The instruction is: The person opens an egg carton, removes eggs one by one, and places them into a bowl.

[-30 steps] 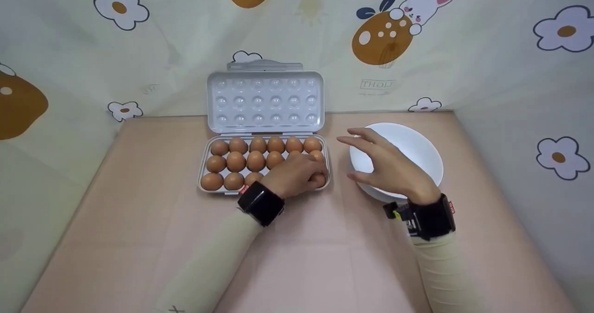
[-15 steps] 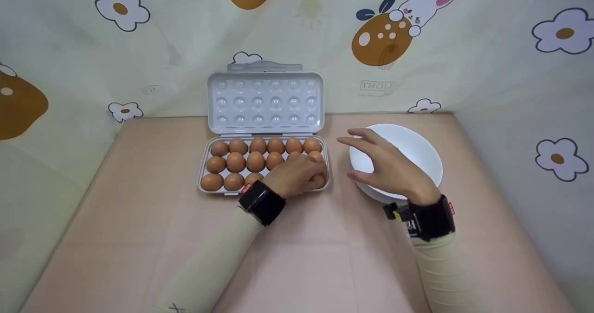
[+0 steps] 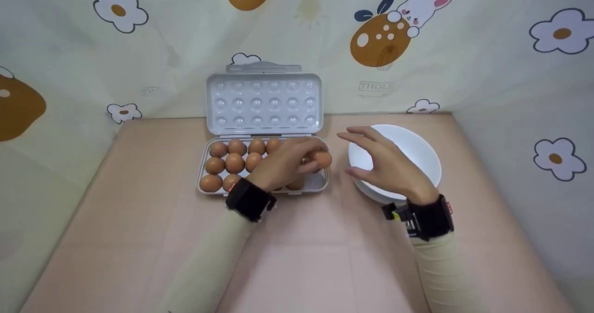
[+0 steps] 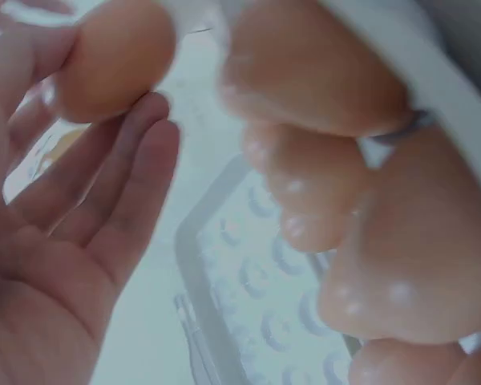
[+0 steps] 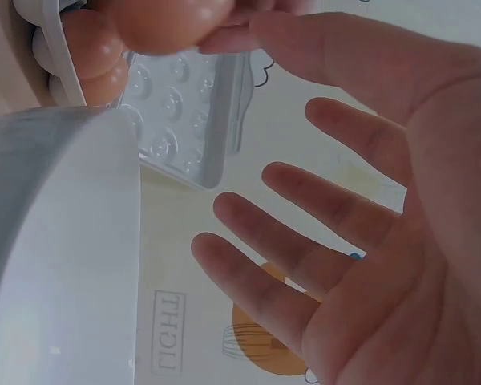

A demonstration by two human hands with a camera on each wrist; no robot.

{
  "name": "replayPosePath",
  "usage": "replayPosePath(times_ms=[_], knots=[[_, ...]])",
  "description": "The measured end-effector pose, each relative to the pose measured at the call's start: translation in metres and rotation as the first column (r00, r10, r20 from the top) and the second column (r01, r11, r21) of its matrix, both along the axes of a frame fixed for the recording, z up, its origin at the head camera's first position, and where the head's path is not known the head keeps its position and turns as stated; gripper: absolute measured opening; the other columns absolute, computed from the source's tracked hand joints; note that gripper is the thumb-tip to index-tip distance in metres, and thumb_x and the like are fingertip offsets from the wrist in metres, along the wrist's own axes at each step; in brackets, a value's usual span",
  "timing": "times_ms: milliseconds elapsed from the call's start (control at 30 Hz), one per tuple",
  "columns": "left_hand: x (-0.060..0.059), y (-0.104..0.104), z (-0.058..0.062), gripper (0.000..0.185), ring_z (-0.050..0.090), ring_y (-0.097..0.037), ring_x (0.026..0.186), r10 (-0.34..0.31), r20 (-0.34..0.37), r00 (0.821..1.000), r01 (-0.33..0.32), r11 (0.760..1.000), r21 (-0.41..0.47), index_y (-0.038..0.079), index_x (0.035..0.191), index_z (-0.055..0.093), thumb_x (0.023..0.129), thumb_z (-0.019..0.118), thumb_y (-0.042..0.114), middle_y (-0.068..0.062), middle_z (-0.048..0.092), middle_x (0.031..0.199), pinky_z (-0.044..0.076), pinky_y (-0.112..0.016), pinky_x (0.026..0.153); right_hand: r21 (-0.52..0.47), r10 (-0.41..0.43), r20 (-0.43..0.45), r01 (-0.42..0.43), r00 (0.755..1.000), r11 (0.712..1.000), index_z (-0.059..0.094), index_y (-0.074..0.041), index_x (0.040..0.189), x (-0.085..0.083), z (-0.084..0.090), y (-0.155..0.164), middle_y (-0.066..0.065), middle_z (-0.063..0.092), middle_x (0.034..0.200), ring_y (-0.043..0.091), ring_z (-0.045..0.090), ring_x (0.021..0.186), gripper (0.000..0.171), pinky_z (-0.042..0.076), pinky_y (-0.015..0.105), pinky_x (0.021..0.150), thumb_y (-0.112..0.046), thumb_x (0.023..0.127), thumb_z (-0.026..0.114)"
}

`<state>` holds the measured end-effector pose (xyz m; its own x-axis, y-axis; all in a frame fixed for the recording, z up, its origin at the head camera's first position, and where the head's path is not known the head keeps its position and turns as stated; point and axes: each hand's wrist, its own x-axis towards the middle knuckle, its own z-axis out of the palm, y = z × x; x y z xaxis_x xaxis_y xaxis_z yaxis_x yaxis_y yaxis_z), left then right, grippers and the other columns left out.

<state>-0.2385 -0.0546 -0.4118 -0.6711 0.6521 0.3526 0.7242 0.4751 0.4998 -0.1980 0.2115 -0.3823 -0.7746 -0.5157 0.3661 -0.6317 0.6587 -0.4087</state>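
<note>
Left hand (image 3: 285, 162) pinches one brown egg (image 3: 321, 159), raised above the right end of the open egg tray (image 3: 204, 183) near the tabletop's (image 3: 139, 211) far edge. Right hand (image 3: 390, 167), fingers relaxed and grasping nothing, rests at the white bowl's (image 3: 417, 148) left rim.

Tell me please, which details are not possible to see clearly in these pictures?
- Head view: the left hand covers part of the egg tray, so the eggs left there cannot be counted.
- Head view: the right hand hides the bowl's near left rim; contact is unclear.
- Left wrist view: close, blurred eggs; the held egg is only partly sharp.
- Right wrist view: the top edge cuts off the held egg.
</note>
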Motion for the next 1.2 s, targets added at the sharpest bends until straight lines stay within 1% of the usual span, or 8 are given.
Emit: replayPosePath(times_ms=[100, 200, 333, 533, 667, 833, 1100, 1200], knots=[[0.002, -0.002, 0.006, 0.032, 0.071, -0.016, 0.104, 0.031, 0.028, 0.999, -0.035, 0.983, 0.180, 0.007, 0.131, 0.069, 0.101, 0.074, 0.016, -0.005, 0.075, 0.119, 0.059, -0.029, 0.092, -0.093, -0.005, -0.012, 0.004, 1.000, 0.996, 0.057, -0.015, 0.153, -0.001, 0.002, -0.003, 0.008, 0.056, 0.151, 0.026, 0.056, 0.137, 0.074, 0.055, 0.045, 0.105, -0.008, 0.087, 0.088], [0.006, -0.001, 0.009, 0.037, 0.072, -0.015, 0.107, 0.031, 0.112, 0.993, -0.067, 0.941, 0.330, 0.004, 0.135, 0.066, 0.102, 0.074, 0.018, -0.008, 0.074, 0.122, 0.060, -0.026, 0.091, -0.200, -0.009, -0.021, 0.004, 1.000, 0.980, 0.058, -0.015, 0.152, -0.001, 0.004, -0.006, 0.004, 0.058, 0.147, 0.022, 0.059, 0.132, 0.074, 0.060, 0.041, 0.099, -0.003, 0.085, 0.088], [0.014, 0.002, 0.012, 0.038, 0.070, -0.015, 0.115, -0.007, 0.221, 0.975, -0.094, 0.891, 0.443, 0.005, 0.135, 0.063, 0.102, 0.073, 0.021, -0.007, 0.073, 0.126, 0.059, -0.026, 0.095, -0.288, 0.000, -0.035, -0.010, 0.999, 0.958, 0.062, -0.015, 0.147, 0.000, 0.005, -0.010, 0.001, 0.060, 0.144, 0.017, 0.061, 0.130, 0.070, 0.060, 0.033, 0.097, -0.001, 0.084, 0.089], [0.023, 0.007, 0.014, 0.039, 0.067, -0.017, 0.120, -0.069, 0.288, 0.955, -0.091, 0.856, 0.509, 0.004, 0.138, 0.060, 0.104, 0.070, 0.020, -0.008, 0.069, 0.130, 0.058, -0.030, 0.099, -0.387, 0.083, -0.034, -0.089, 0.996, 0.918, 0.067, -0.011, 0.139, 0.001, 0.004, -0.015, 0.000, 0.061, 0.143, 0.015, 0.061, 0.131, 0.061, 0.059, 0.029, 0.097, 0.002, 0.083, 0.089], [0.025, 0.010, 0.015, 0.039, 0.066, -0.020, 0.123, -0.133, 0.319, 0.938, -0.065, 0.839, 0.541, 0.003, 0.139, 0.058, 0.105, 0.069, 0.017, -0.011, 0.066, 0.133, 0.057, -0.035, 0.103, -0.403, 0.120, -0.046, -0.129, 0.992, 0.906, 0.070, -0.010, 0.136, 0.000, 0.003, -0.018, 0.001, 0.062, 0.143, 0.015, 0.061, 0.130, 0.058, 0.060, 0.029, 0.096, 0.001, 0.083, 0.089], [0.026, 0.012, 0.014, 0.039, 0.065, -0.021, 0.124, -0.156, 0.338, 0.928, -0.056, 0.839, 0.541, 0.003, 0.140, 0.057, 0.105, 0.068, 0.016, -0.011, 0.064, 0.135, 0.056, -0.042, 0.106, -0.389, 0.125, -0.072, -0.143, 0.990, 0.910, 0.075, -0.011, 0.129, 0.001, 0.003, -0.021, 0.001, 0.067, 0.135, 0.014, 0.066, 0.123, 0.047, 0.060, 0.028, 0.094, -0.001, 0.085, 0.087], [0.027, 0.013, 0.013, 0.039, 0.066, -0.021, 0.122, -0.166, 0.354, 0.921, -0.058, 0.837, 0.544, 0.003, 0.139, 0.057, 0.105, 0.069, 0.015, -0.011, 0.065, 0.135, 0.057, -0.041, 0.104, -0.393, 0.132, -0.098, -0.160, 0.986, 0.906, 0.077, -0.012, 0.126, 0.000, 0.001, -0.020, -0.002, 0.071, 0.127, 0.015, 0.069, 0.116, 0.042, 0.061, 0.028, 0.093, -0.001, 0.086, 0.087], [0.026, 0.010, 0.013, 0.041, 0.069, -0.022, 0.119, -0.169, 0.331, 0.928, -0.039, 0.842, 0.539, 0.001, 0.140, 0.056, 0.104, 0.070, 0.015, -0.013, 0.065, 0.135, 0.058, -0.039, 0.103, -0.382, 0.126, -0.112, -0.160, 0.986, 0.910, 0.076, -0.011, 0.125, 0.001, 0.002, -0.016, -0.001, 0.071, 0.126, 0.016, 0.070, 0.114, 0.042, 0.061, 0.028, 0.092, 0.000, 0.086, 0.086]])
